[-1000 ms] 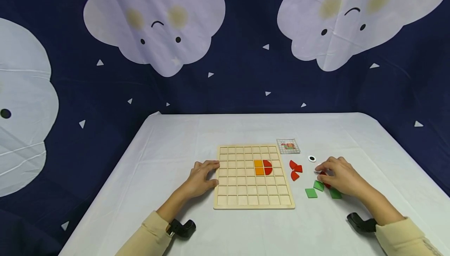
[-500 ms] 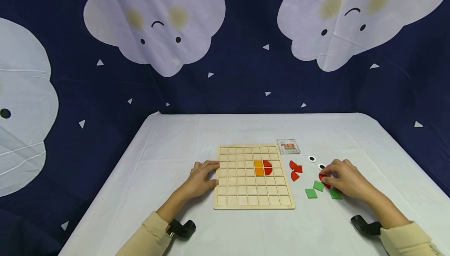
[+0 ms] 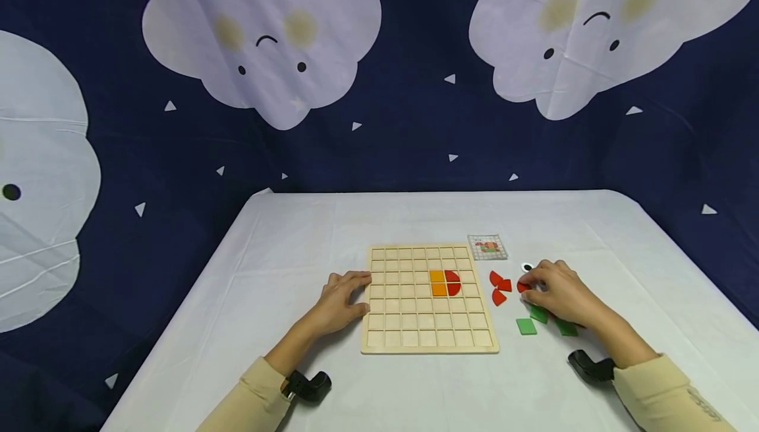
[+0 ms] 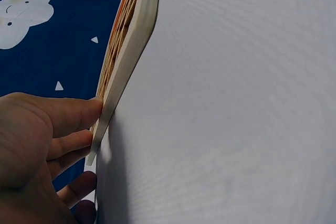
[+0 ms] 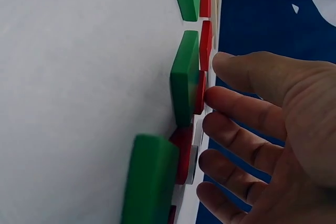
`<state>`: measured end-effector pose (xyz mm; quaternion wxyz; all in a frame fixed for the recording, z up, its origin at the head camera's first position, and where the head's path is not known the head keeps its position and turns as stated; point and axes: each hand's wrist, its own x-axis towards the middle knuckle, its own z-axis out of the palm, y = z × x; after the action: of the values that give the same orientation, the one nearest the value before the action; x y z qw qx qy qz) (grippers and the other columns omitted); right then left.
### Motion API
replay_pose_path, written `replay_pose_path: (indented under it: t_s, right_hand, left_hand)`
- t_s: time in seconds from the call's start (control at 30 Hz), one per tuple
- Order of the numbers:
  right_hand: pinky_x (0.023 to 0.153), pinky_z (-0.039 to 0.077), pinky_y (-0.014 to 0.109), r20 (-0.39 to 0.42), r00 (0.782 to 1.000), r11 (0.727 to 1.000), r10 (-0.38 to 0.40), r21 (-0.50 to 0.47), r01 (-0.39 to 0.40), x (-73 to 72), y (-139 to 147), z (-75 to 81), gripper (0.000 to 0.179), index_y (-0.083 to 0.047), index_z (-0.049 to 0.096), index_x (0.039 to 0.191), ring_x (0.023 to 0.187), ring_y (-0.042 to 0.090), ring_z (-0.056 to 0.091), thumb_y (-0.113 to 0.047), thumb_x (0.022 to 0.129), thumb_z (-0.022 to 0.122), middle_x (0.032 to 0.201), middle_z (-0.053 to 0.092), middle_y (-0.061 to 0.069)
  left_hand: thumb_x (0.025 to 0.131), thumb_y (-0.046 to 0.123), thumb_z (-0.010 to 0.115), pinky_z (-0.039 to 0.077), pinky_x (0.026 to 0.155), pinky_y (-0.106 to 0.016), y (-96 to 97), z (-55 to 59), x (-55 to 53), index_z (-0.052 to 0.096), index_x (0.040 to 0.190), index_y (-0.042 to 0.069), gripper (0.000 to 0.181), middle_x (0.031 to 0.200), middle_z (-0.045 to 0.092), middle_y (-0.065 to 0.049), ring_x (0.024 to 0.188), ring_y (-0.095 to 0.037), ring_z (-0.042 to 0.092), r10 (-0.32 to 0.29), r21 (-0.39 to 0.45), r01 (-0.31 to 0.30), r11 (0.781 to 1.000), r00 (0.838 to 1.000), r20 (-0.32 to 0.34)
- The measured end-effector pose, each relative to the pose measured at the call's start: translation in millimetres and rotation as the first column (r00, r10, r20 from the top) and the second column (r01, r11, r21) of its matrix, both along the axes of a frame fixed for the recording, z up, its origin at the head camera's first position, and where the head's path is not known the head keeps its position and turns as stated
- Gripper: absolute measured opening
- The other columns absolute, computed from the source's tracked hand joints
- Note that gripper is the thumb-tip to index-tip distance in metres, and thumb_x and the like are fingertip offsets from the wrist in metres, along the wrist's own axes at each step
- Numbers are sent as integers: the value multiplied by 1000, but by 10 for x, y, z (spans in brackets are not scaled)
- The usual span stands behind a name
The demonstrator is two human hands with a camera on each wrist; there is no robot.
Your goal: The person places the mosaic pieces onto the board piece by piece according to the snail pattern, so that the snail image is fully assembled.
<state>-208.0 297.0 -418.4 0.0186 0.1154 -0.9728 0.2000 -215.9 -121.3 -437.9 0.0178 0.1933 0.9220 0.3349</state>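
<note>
My left hand [image 3: 337,301] rests against the left edge of a wooden grid board [image 3: 408,333], its thumb and fingertips touching the rim. Two orange squares [image 3: 438,283] and two red quarter-circles [image 3: 452,283] sit in the board's cells. Right of the board, my right hand [image 3: 560,292] pinches a red quarter-circle piece [image 3: 524,286] between thumb and fingertips. Near it lie several loose red pieces [image 3: 499,297] and green tiles [image 3: 526,326]. A white disc with a black dot [image 3: 526,267] shows just behind the fingers. In the right wrist view, a green tile [image 5: 185,80] lies beside the fingers.
A small pattern card [image 3: 487,247] with a printed grid lies by the board's far right corner. White cloth covers the table [image 3: 296,241]. A dark blue curtain [image 3: 409,155] with clouds hangs behind it.
My right hand has moved left with the red quarter-circle, away from the green tiles and toward the other red pieces. The left hand and board have stayed in place.
</note>
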Motion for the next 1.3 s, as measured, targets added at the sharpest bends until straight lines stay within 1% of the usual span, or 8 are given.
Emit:
replay_pose_path:
  t_s: [0.17,0.3,0.5,0.67,0.87,1.03,1.17,1.3]
  right_hand:
    - [72,33,33,25,999,1000,-23,4,23,-45,23,2,30,-8,71,105,89,23,45,-22,78,72,99,62,8]
    - [70,33,31,43,999,999,-32,22,31,-97,32,2,32,-8,70,106,89,24,45,-22,77,73,97,60,9]
    - [70,30,33,37,999,997,-23,70,21,-155,36,-16,33,-10,71,104,86,24,43,-23,75,75,94,59,10]
    - [71,30,34,36,999,995,-31,93,27,-156,66,-36,30,-9,72,102,86,25,43,-22,75,74,95,60,12]
    - [73,31,36,35,999,996,-35,79,32,-138,92,-58,25,-10,72,98,88,26,43,-20,75,73,97,60,12]
    - [74,31,37,20,999,997,-29,74,27,-126,86,-41,24,-8,72,97,87,26,43,-20,76,73,97,61,11]
    - [75,32,40,-7,1000,998,-14,57,14,-112,45,13,25,-7,71,98,88,25,44,-19,77,73,96,62,9]
    - [79,33,43,-45,999,1000,28,14,-28,-109,-81,106,23,-8,71,98,90,24,46,-18,77,72,96,64,6]
  left_hand:
    - [81,15,69,28,87,-37,-5,4,-5,56,130,6,51,139,51,0,103,-18,38,-1,-4,1,1000,1000,-2]
    - [81,15,69,28,87,-36,-6,-4,-6,56,130,6,51,139,51,0,102,-18,38,1,-6,-1,1000,1000,-2]
    - [81,15,69,28,88,-38,6,-10,-8,56,130,7,51,140,51,0,104,-18,39,3,-3,-3,1000,1000,-2]
    - [81,15,69,28,88,-38,8,-11,-11,57,130,7,51,139,51,0,105,-19,39,5,0,-5,1000,1000,-2]
    - [81,14,70,28,88,-37,1,-21,-14,57,130,7,51,139,51,1,104,-18,39,6,0,-6,1000,1000,-4]
    - [81,15,69,28,88,-38,6,-24,-19,57,130,7,51,140,51,0,104,-18,39,0,-2,0,1000,1000,-5]
    - [81,15,69,28,88,-38,9,-23,-20,57,130,6,51,139,51,0,104,-19,39,-3,-2,3,1000,1000,-5]
    - [81,15,69,28,88,-38,9,-22,-19,57,130,7,51,140,51,1,104,-18,39,0,-3,0,1000,1000,-4]
